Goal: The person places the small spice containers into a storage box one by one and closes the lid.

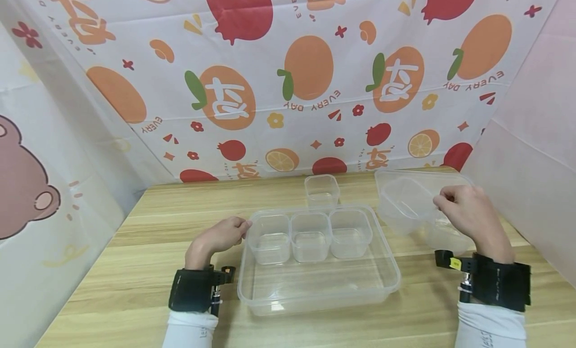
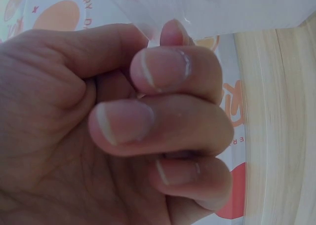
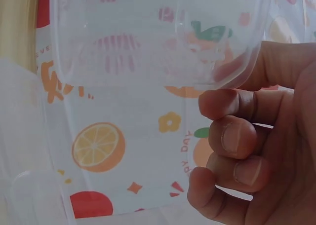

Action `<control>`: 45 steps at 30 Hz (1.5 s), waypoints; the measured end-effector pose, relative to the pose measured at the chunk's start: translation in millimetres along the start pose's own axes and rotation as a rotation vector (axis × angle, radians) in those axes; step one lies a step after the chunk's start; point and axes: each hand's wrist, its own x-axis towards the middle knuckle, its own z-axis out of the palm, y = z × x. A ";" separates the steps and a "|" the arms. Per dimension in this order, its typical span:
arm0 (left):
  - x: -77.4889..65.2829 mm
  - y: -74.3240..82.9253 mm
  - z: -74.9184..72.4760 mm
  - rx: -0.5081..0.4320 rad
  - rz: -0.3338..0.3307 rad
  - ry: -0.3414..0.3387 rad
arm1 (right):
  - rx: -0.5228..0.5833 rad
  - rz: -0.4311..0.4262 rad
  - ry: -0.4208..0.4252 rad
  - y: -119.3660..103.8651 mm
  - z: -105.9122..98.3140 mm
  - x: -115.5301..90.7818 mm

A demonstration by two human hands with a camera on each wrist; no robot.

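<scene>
My left hand (image 1: 229,234) pinches the rear left corner of a large clear plastic box (image 1: 319,308). In the left wrist view its thumb and index finger meet at the translucent plastic, the other fingers curled below. Three small clear tubs (image 1: 310,240) stand side by side along the back of that box. On the right, my right hand (image 1: 470,213) pinches a clear plastic piece with rounded corners (image 3: 118,79) between thumb and index finger. The right wrist view shows the remaining fingers curled under its edge. Whether this piece is a tub or a lid, I cannot tell.
Behind the large box stands another small clear tub (image 1: 322,190). More clear plastic ware (image 1: 447,235) sits below the right hand. A fruit-print cloth (image 1: 310,103) hangs along the back of the wooden table (image 1: 135,288), with pale cloth walls at both sides.
</scene>
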 end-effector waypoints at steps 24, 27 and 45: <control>-0.2 -0.5 -0.7 -0.012 0.004 -0.006 | 0.040 -0.118 0.090 -35.2 -2.2 2.2; 0.1 -0.8 -0.8 -0.015 0.007 -0.009 | 0.040 -0.140 0.103 -36.2 -1.1 2.6; 1.1 1.8 -1.8 0.003 0.011 -0.011 | 0.128 -0.186 0.112 -50.3 5.1 4.0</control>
